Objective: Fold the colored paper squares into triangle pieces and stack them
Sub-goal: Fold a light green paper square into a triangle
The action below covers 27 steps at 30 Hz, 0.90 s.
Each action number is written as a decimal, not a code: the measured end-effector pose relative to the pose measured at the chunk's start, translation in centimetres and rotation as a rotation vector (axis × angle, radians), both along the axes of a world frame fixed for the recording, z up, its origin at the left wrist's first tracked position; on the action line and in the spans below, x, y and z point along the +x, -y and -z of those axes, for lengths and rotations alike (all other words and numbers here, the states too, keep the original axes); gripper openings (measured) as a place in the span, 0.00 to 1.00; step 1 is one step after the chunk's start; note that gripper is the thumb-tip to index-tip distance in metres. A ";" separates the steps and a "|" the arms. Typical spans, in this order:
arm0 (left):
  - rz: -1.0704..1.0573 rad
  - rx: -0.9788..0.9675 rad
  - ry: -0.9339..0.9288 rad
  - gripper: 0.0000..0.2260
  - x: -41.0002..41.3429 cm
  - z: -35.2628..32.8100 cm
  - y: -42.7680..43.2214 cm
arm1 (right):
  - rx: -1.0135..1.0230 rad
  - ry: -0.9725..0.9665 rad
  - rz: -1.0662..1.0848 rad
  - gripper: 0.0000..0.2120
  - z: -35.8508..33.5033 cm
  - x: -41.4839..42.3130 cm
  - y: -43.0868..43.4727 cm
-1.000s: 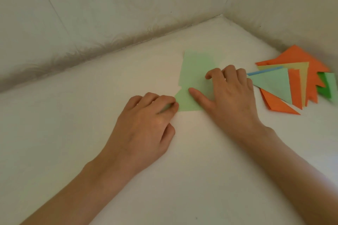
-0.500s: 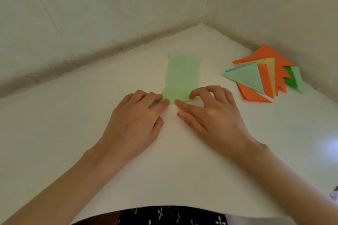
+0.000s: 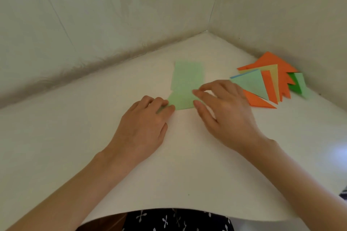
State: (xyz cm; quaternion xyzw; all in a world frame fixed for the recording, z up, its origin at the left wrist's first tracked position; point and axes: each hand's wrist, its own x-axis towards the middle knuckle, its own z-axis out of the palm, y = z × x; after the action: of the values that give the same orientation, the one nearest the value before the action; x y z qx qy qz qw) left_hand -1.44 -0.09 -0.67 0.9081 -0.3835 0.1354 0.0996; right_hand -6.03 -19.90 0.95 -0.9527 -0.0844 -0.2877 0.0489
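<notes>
Left hand (image 3: 142, 127) fingers pinch green paper's (image 3: 187, 80) folded corner; right hand (image 3: 229, 114) has shifted to its right edge, fingers loosely curled, grip unclear, so next fold is starting.

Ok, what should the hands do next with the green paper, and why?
Probably fold the near right corner over. The left hand pinches the near left corner of the green paper, fingertips of the right hand touch its right edge, and it is not yet a triangle like those in the pile.
</notes>
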 end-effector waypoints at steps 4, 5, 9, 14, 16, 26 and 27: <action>0.005 0.009 -0.003 0.19 0.1 -0.1 0.2 | 0.014 -0.153 -0.184 0.18 1.4 0.8 0.5; 0.008 0.012 0.000 0.19 0.2 -0.1 0.3 | 0.049 -0.183 -0.192 0.20 1.5 0.8 0.7; 0.032 0.091 0.033 0.21 0.7 -0.6 0.6 | 0.053 -0.204 -0.179 0.25 1.5 0.9 0.7; 0.031 0.282 0.079 0.21 0.5 -1.5 -0.9 | -0.032 -0.183 -0.134 0.25 1.6 1.0 0.6; -0.003 0.305 0.060 0.21 0.2 -1.6 -2.0 | -0.041 -0.178 -0.128 0.25 1.5 1.0 0.5; -0.082 0.193 0.039 0.20 -0.8 -1.6 -4.0 | -0.042 -0.225 -0.145 0.25 1.3 0.8 0.4; -0.090 0.171 0.063 0.20 -0.8 -1.8 -3.7 | -0.041 -0.226 -0.146 0.24 1.3 0.7 0.3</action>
State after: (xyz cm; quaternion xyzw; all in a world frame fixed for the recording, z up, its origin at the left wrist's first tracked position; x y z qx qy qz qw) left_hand -2.24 3.58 1.13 0.9249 -0.3555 0.1351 0.0032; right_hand -5.31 -20.19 -0.36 -0.9712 -0.1531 -0.1726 0.0595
